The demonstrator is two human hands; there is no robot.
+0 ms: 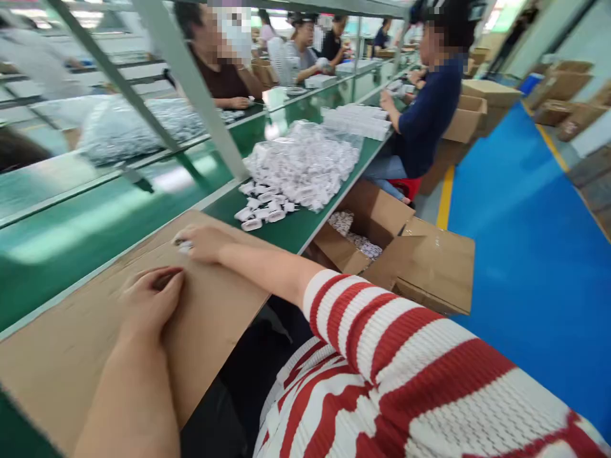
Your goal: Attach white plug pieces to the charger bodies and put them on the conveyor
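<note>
We observed 1 small white part [184,246], mostly covered by the right hand [204,243], over the cardboard sheet [217,312]; its pose was unclear.

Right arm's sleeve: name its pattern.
The sleeve has red and white stripes, shown best in the head view.

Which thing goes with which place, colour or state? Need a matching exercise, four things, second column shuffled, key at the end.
Things
1. Right hand
2. Pile of white parts
3. Open cardboard box
4. Floor strip

Place, colour or state
A. Bright blue
B. On the green work surface
C. Below the surface's edge, white pieces inside
D. Holding a small pale piece over the cardboard sheet

Pairs: 1-D, 2-B, 3-C, 4-A
</note>
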